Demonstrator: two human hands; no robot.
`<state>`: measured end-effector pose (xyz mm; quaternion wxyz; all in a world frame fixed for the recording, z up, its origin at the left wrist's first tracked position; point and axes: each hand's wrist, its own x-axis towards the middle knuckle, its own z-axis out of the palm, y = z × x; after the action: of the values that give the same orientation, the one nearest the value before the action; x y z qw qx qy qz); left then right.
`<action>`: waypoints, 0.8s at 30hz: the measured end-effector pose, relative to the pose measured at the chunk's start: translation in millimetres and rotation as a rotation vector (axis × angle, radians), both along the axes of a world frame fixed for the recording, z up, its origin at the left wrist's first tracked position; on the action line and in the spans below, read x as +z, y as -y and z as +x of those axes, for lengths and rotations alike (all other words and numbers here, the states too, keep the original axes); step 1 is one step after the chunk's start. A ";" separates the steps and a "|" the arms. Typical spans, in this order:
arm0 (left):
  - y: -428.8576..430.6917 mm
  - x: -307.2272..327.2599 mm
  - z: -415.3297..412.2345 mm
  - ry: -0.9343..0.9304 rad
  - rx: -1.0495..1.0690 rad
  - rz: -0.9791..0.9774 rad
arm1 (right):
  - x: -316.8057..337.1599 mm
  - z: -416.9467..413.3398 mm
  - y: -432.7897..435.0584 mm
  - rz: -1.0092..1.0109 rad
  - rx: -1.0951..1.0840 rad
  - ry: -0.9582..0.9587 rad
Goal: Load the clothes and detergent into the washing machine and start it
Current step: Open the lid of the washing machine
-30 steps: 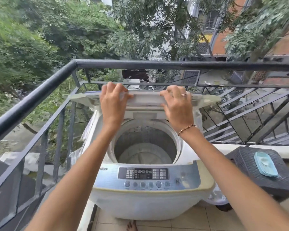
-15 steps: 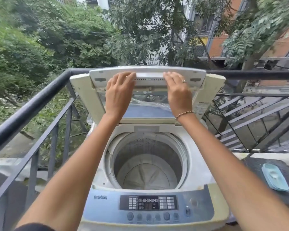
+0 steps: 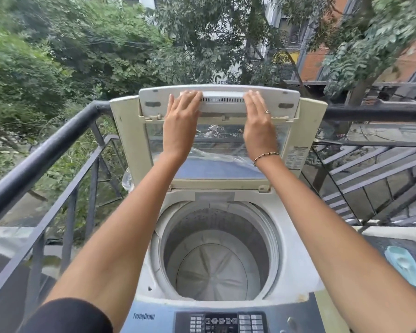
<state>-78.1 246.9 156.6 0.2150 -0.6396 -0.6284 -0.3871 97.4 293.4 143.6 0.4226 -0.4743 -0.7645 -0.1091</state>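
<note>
Your left hand (image 3: 181, 121) and right hand (image 3: 258, 123) both lie flat against the raised, folded lid (image 3: 219, 131) of the white top-loading washing machine (image 3: 296, 265). The fingers of each hand are held straight and close together, tips at the lid's top edge either side of the slotted grey handle strip (image 3: 222, 100); they press on the panel rather than curl around anything. A ring (image 3: 267, 112) sits on one right finger and a beaded bracelet (image 3: 265, 156) circles your right wrist.

The lid stands nearly upright at the machine's back edge, its upper white panel folded over the clear window panel (image 3: 216, 140) below. It leans toward the black metal balcony railing (image 3: 46, 150), which runs behind the machine and along its left side.

Below your forearms the round stainless drum (image 3: 216, 255) is open, with only the ribbed pulsator plate at its bottom showing; no clothes or detergent can be seen in this view. At the machine's near edge is the blue-grey control panel (image 3: 221, 322) with a dark display and buttons.

Off the machine's right side stands a dark woven stool (image 3: 380, 243) with a light blue plastic dish (image 3: 405, 265) lying on top. Green trees (image 3: 58, 56) and buildings fill the space beyond the railing.
</note>
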 end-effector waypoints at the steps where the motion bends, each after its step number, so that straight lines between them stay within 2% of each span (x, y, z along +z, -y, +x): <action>1: -2.9 -0.6 -0.7 0.003 0.003 0.000 | -0.7 -0.3 -1.7 -0.006 -0.002 0.007; 16: -2.1 -3.1 -4.3 -0.051 0.011 -0.062 | 0.1 -3.1 2.0 -0.078 -0.029 0.088; 24: 15.7 -14.7 5.0 -0.036 -0.008 -0.179 | 4.5 5.9 15.3 -0.125 -0.007 0.181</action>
<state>-73.1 231.2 141.9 0.1664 -0.6656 -0.6539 -0.3188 103.3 278.2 148.0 0.3211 -0.4907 -0.8031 -0.1049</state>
